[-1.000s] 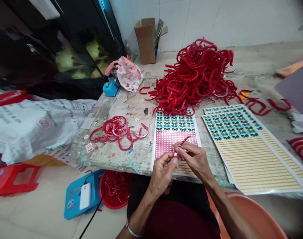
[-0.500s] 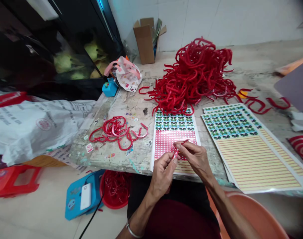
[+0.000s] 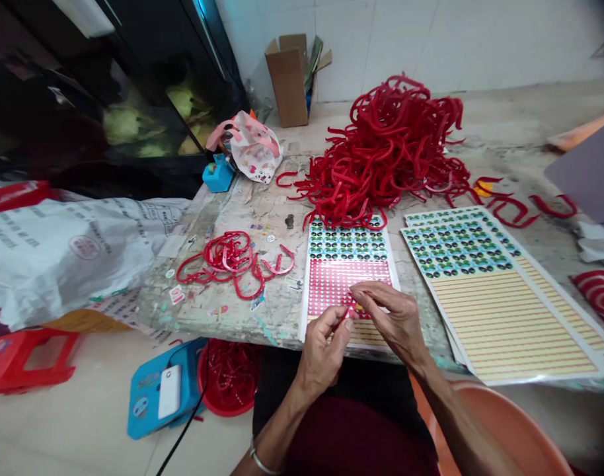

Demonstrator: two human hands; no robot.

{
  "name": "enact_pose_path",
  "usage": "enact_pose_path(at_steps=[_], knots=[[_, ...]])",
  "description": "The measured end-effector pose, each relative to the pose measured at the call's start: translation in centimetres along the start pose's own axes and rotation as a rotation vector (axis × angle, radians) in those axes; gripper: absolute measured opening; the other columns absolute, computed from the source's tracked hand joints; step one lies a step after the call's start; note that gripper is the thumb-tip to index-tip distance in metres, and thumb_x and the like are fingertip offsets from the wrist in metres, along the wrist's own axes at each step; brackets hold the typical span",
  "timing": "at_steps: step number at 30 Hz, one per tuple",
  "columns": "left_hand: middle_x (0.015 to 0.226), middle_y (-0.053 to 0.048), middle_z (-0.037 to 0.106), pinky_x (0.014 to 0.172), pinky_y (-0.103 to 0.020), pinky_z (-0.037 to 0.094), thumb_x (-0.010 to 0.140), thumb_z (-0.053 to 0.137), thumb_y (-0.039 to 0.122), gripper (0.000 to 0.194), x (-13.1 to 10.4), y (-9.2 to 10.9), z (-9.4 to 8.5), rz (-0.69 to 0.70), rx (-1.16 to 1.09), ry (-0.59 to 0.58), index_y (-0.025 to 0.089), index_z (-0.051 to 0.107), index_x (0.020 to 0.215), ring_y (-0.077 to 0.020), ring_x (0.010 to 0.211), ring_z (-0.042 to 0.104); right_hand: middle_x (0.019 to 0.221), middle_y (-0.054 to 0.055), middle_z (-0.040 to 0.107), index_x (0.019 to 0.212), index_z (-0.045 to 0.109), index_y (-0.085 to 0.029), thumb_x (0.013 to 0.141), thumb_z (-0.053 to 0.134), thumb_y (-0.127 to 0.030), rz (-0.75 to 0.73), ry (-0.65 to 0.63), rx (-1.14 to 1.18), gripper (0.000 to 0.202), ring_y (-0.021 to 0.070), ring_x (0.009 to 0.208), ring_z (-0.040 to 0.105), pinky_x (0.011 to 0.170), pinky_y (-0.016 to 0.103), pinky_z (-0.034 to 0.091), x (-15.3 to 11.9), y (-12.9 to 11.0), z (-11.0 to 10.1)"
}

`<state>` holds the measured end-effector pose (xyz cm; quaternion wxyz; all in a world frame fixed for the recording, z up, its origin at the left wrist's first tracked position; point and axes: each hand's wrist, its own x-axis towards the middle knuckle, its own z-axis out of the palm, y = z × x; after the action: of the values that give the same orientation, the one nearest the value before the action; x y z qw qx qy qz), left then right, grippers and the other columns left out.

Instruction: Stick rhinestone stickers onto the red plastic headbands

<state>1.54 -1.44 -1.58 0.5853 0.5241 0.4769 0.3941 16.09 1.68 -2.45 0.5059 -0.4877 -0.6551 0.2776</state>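
Between my hands is a narrow red strip (image 3: 350, 308) with small white marks. My left hand (image 3: 326, 340) pinches its lower part between thumb and fingers. At the upper end, my right hand (image 3: 392, 316) has its thumb and fingertips closed on the strip. Both hands are over a sticker sheet (image 3: 349, 271) with green, red and striped yellow sections. A large heap of red curved strips (image 3: 391, 145) covers the sheet's far edge. To the left lies a smaller tangle of red strips (image 3: 230, 259), some with white marks.
More striped sheets (image 3: 510, 311) lie at the right. A cardboard box (image 3: 288, 86), a patterned bag (image 3: 255, 149) and a blue container (image 3: 219, 175) stand farther back. Below the table's front edge are a red basin (image 3: 230, 380), a blue stool (image 3: 146, 390) and an orange tub (image 3: 505, 430).
My right hand has shifted slightly right, and its fingertips have come down along the strip. The left hand stays nearly where it was, still pinching.
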Motion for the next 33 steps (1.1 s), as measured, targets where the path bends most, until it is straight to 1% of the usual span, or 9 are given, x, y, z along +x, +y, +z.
enact_pose_path(at_steps=[3,5,11,14,17,24,27,29,33], knots=[[0.072,-0.001,0.055,0.059,-0.021,0.038,0.086,0.048,0.029,0.024,0.0,0.0,0.1,0.039,0.086,0.021,0.013,0.060,0.100,-0.0108,0.063,0.047,0.082,0.005,0.070,0.088,0.069,-0.021,0.081,0.057,-0.013,-0.122,0.042,-0.106,0.016,0.0180,0.078,0.064,0.071,0.032,0.052,-0.2,0.1,0.1],[0.074,-0.002,0.056,0.059,-0.021,0.038,0.086,0.049,0.028,0.024,0.0,0.0,0.2,0.068,0.131,0.029,0.013,0.059,0.101,-0.0114,0.065,0.047,0.084,0.005,0.070,0.091,0.068,-0.022,0.080,0.057,-0.012,-0.166,0.064,-0.152,0.019,0.0185,0.080,0.064,0.072,0.033,0.052,-0.5,0.2,0.1],[0.073,-0.001,0.054,0.059,-0.020,0.039,0.085,0.049,0.027,0.019,0.0,-0.3,0.6,0.096,0.185,0.063,0.014,0.059,0.094,-0.0110,0.064,0.048,0.082,0.004,0.070,0.090,0.066,-0.022,0.078,0.058,-0.007,-0.186,0.100,-0.183,0.020,0.0176,0.076,0.064,0.070,0.032,0.052,-1.0,-0.6,-0.1],[0.070,0.001,0.052,0.057,-0.020,0.038,0.085,0.049,0.028,0.020,0.2,-0.8,0.7,0.094,0.197,0.064,0.014,0.057,0.097,-0.0100,0.060,0.046,0.082,0.004,0.069,0.091,0.065,-0.021,0.077,0.059,-0.006,-0.213,0.093,-0.197,0.021,0.0172,0.076,0.064,0.070,0.031,0.052,-1.1,-1.4,-0.3],[0.071,0.001,0.052,0.055,-0.020,0.038,0.085,0.049,0.029,0.022,0.5,-1.3,0.8,0.086,0.209,0.094,0.014,0.056,0.100,-0.0097,0.058,0.045,0.083,0.004,0.070,0.093,0.065,-0.021,0.078,0.058,-0.006,-0.252,0.066,-0.204,0.023,0.0172,0.076,0.064,0.071,0.032,0.052,-1.1,-1.8,-0.4],[0.077,-0.003,0.058,0.064,-0.023,0.043,0.086,0.048,0.034,0.023,0.8,-2.2,1.0,0.082,0.209,0.108,0.015,0.057,0.097,-0.0142,0.068,0.053,0.086,0.005,0.070,0.101,0.065,-0.023,0.078,0.056,-0.005,-0.276,0.013,-0.201,0.030,0.0188,0.079,0.065,0.071,0.033,0.052,-1.9,-2.5,-0.5],[0.080,-0.004,0.058,0.066,-0.024,0.043,0.086,0.048,0.034,0.024,0.9,-2.3,1.0,0.094,0.198,0.107,0.015,0.056,0.099,-0.0151,0.071,0.054,0.088,0.005,0.070,0.103,0.064,-0.023,0.078,0.056,-0.005,-0.283,0.004,-0.197,0.032,0.0191,0.080,0.065,0.071,0.033,0.052,-2.1,-2.7,-0.6],[0.078,-0.003,0.058,0.063,-0.023,0.042,0.086,0.048,0.034,0.025,0.8,-2.1,1.1,0.094,0.188,0.107,0.016,0.057,0.101,-0.0140,0.067,0.053,0.086,0.005,0.070,0.100,0.065,-0.024,0.078,0.056,-0.007,-0.254,0.027,-0.203,0.029,0.0193,0.079,0.065,0.071,0.034,0.052,-1.9,-2.6,-0.6],[0.069,0.000,0.054,0.055,-0.021,0.038,0.085,0.048,0.033,0.026,0.4,-1.5,1.1,0.090,0.201,0.104,0.015,0.058,0.101,-0.0111,0.057,0.046,0.080,0.005,0.069,0.088,0.067,-0.022,0.079,0.057,-0.011,-0.175,0.126,-0.210,0.017,0.0189,0.075,0.064,0.069,0.033,0.052,-1.1,-1.4,-0.3]])
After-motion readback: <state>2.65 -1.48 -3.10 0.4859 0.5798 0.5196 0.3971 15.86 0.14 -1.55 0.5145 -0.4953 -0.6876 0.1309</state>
